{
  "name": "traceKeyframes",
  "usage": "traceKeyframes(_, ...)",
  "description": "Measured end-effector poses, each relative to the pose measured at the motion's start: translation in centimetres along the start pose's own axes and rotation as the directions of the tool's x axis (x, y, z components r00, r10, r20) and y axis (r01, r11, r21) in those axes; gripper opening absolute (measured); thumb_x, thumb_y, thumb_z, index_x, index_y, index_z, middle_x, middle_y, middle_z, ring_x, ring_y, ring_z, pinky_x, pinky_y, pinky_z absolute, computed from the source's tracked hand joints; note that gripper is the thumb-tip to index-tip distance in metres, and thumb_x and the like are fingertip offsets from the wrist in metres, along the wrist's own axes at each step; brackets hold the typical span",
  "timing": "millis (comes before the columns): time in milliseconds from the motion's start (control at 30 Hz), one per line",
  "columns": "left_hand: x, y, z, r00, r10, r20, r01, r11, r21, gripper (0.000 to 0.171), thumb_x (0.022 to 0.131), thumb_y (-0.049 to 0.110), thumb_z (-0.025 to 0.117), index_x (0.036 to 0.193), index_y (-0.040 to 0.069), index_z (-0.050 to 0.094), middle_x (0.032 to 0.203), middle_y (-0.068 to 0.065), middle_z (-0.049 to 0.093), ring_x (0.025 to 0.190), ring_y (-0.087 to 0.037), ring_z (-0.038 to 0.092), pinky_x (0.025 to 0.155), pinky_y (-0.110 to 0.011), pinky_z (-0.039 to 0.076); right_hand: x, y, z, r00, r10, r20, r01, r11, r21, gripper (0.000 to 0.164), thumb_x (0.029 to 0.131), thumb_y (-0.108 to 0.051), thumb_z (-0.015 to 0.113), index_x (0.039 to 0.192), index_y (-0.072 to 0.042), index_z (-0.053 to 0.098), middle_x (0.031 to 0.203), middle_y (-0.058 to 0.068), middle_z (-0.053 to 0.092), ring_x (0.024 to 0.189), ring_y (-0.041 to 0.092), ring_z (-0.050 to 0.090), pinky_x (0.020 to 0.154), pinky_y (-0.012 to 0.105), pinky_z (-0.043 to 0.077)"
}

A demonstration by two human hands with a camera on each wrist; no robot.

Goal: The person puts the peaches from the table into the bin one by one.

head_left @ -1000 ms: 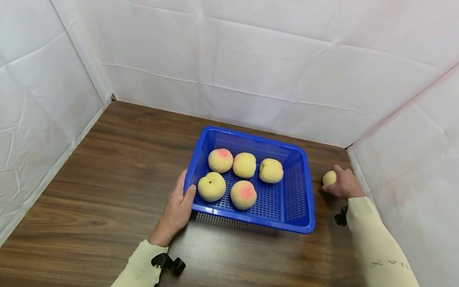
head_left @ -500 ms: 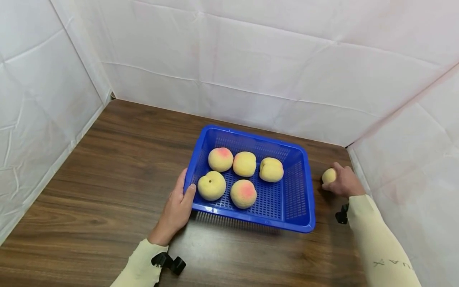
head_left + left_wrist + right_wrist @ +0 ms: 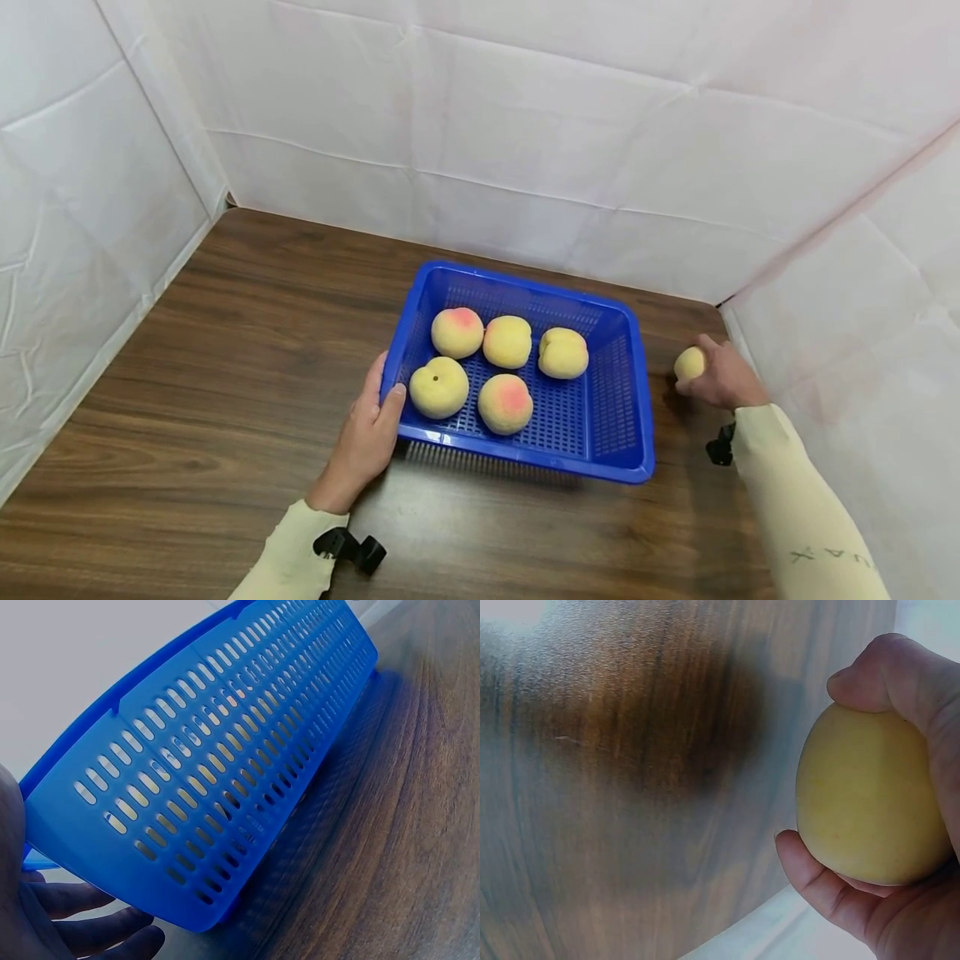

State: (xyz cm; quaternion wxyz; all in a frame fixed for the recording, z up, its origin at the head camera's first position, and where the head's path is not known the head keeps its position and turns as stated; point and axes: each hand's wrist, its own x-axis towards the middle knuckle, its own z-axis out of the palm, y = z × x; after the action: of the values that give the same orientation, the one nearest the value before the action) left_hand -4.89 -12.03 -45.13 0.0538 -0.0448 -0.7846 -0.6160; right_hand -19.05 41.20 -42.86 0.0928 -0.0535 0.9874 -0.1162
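A blue plastic basket [image 3: 525,461] with slotted walls stands on the table, several yellow peaches inside, some with a pink blush. My left hand [image 3: 367,433] grips its near left corner, thumb over the rim and fingers outside against the wall; the left wrist view shows those fingers [image 3: 105,930] below the slotted side. To the right of the basket, my right hand [image 3: 723,375] holds one more yellow peach [image 3: 689,363] between thumb and fingers. In the right wrist view this peach [image 3: 870,799] lies against the palm, over the tabletop.
The dark wood-grain table [image 3: 225,350] runs out to both sides and in front of the basket. White sheeting [image 3: 510,125] walls in the back, left and right; the right wall is close beside my right hand.
Hardly anything differs. The view has shifted slightly, and both hands keep their holds on the basket and the peach.
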Motion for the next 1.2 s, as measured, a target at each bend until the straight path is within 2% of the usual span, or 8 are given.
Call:
traceKeyframes(300, 0.0, 0.1, 0.0, 1.0, -0.012, -0.005, 0.012, 1.0, -0.005, 0.05, 0.104, 0.022, 0.04, 0.151, 0.018, 0.023, 0.145, -0.014, 0.041, 0.128, -0.025, 0.04, 0.105, -0.057, 0.033, 0.0, -0.3, -0.9, 0.997, -0.058, -0.045, 0.057, 0.998, -0.018, 0.065, 0.066, -0.023, 0.082, 0.117, -0.002, 0.047, 0.089, 0.023, 0.047, 0.073, 0.034, 0.048, 0.051, 0.036, 0.041)
traceKeyframes(633, 0.1, 0.0, 0.0, 1.0, -0.008, 0.0, 0.008, 1.0, -0.012, 0.05, 0.104, 0.019, 0.039, 0.151, 0.016, 0.021, 0.146, -0.013, 0.039, 0.13, -0.026, 0.038, 0.106, -0.057, 0.031, -0.3, -0.7, -1.6, 0.993, -0.103, -0.064, 0.103, 0.995, -0.011, 0.067, 0.064, -0.02, 0.084, 0.117, 0.001, 0.048, 0.086, 0.023, 0.052, 0.067, 0.029, 0.05, 0.051, 0.035, 0.041)
traceKeyframes(1200, 0.0, 0.0, 0.0, 1.0, -0.02, 0.002, 0.02, 1.0, -0.002, 0.051, 0.104, 0.024, 0.039, 0.151, 0.018, 0.021, 0.146, -0.013, 0.04, 0.129, -0.025, 0.039, 0.105, -0.056, 0.032, -1.1, -1.8, -3.0, 0.996, -0.087, -0.028, 0.087, 0.996, -0.017, 0.067, 0.067, -0.018, 0.08, 0.123, -0.003, 0.046, 0.094, 0.024, 0.046, 0.074, 0.033, 0.048, 0.054, 0.036, 0.041)
